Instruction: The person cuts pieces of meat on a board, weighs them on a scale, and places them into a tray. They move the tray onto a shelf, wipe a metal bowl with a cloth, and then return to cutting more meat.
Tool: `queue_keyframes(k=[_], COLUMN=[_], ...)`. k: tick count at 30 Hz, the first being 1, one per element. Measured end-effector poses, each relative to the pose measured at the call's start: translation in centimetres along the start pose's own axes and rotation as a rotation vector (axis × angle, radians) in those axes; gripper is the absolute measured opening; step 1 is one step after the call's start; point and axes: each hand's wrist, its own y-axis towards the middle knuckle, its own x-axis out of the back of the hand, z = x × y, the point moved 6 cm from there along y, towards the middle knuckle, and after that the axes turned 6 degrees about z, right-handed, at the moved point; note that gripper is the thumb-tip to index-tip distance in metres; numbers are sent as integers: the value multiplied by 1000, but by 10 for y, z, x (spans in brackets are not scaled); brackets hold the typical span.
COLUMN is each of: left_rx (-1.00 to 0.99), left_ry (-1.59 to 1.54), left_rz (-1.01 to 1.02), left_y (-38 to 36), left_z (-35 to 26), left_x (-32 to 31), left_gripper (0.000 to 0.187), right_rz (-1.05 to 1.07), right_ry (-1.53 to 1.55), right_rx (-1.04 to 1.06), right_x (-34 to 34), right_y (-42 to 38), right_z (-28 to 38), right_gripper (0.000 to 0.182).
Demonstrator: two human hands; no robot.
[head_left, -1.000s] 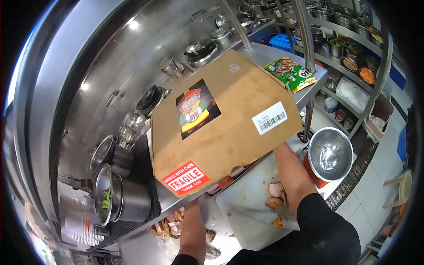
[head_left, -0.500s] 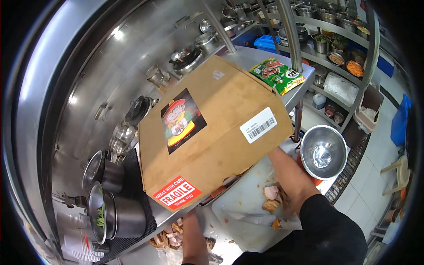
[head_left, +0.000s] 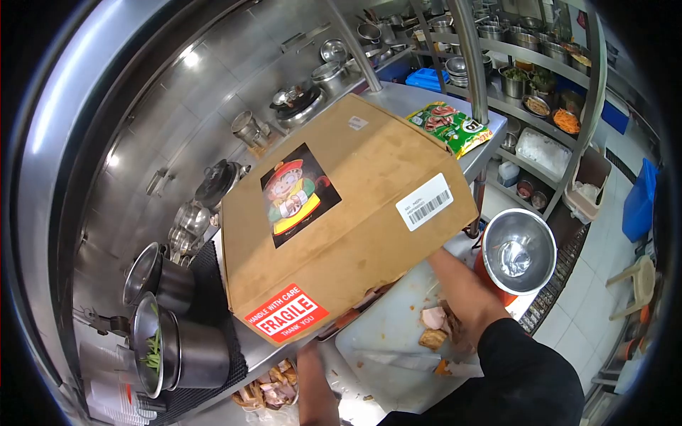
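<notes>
A large brown cardboard box (head_left: 355, 234) with a FRAGILE sticker (head_left: 287, 313) rests on a raised steel shelf and blocks much of the view below. My left forearm (head_left: 317, 387) reaches in under the shelf's front edge, beside a heap of chopped meat pieces (head_left: 273, 387). From the right, my right forearm (head_left: 465, 287) goes below the box over a white cutting board (head_left: 387, 334). Both hands are hidden, so their fingers do not show. Close to the right arm, a chunk of meat (head_left: 433, 330) lies on the board. Dark reddish items show partly under the box's edge.
Metal pots (head_left: 202, 351) stand on a black mat at left, one topped by a bowl of green vegetables. Stacked plastic cups (head_left: 110, 387) are beside them. A steel bowl (head_left: 519, 252) is at right. A green packet (head_left: 451, 128) lies behind the box, near a shelf post (head_left: 469, 64).
My left forearm has shifted slightly and more of the chopped meat beside it shows. The right arm has moved a little left and up. The whole view has shifted slightly.
</notes>
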Motion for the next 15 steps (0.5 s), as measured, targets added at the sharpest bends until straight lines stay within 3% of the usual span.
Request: queue_keyframes(k=[9,15], left_rx=[-51,-82], left_ry=[-44,-48], left_rz=[-26,21], left_y=[-23,-64], left_z=[-19,-46], left_x=[17,19], left_gripper=[33,33], right_rz=[-47,-18], right_ry=[124,614], right_rx=[18,-15], right_x=[4,23], right_y=[-15,-81], right_z=[5,33], right_gripper=[26,26])
